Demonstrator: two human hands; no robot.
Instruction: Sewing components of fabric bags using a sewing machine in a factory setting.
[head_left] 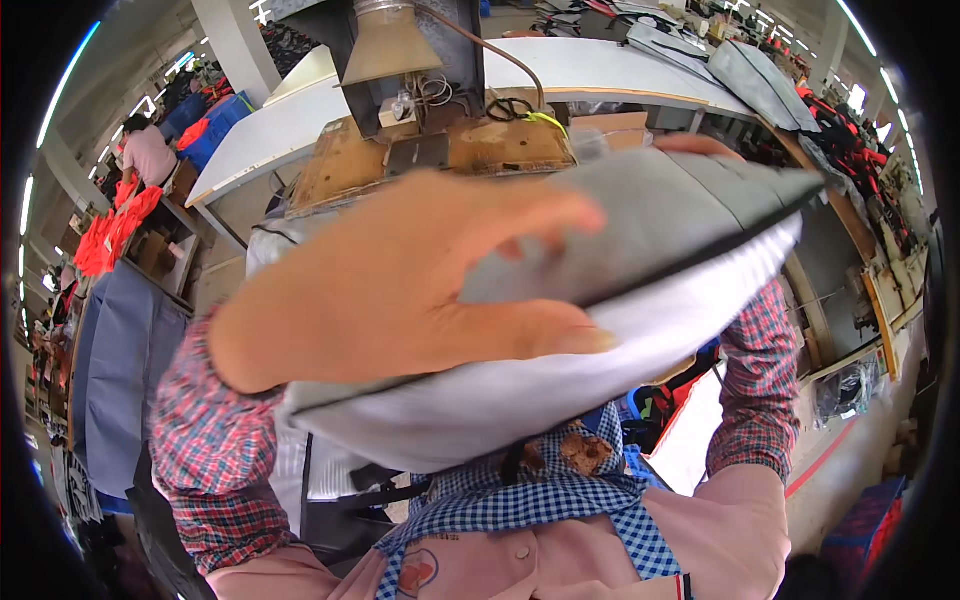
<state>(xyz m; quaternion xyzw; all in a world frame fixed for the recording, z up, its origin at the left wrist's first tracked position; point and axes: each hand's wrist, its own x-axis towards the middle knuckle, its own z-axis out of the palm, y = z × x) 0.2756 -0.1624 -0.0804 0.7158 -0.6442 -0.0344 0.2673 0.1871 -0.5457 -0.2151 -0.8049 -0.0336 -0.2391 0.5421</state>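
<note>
A large grey, padded sewn fabric piece (660,205) with black edging is held up at a tilt before my chest. Its lower side is a shiny white panel (520,395). My left hand (410,275) is raised close in front of it, smeared a little by motion, thumb and fingers spread apart. Whether its fingertips touch the fabric I cannot tell. At the upper right, my right hand (700,146) grips the far edge of the piece; most of its fingers are hidden behind the fabric.
Straight ahead, a sewing machine or press (410,60) stands on a worn wooden worktop (340,165), with black-handled scissors (510,108) nearby. White tables (600,70) run behind. Blue-grey fabric (125,370) hangs at left. Another person (148,152) sits far left beside orange cloth (115,230).
</note>
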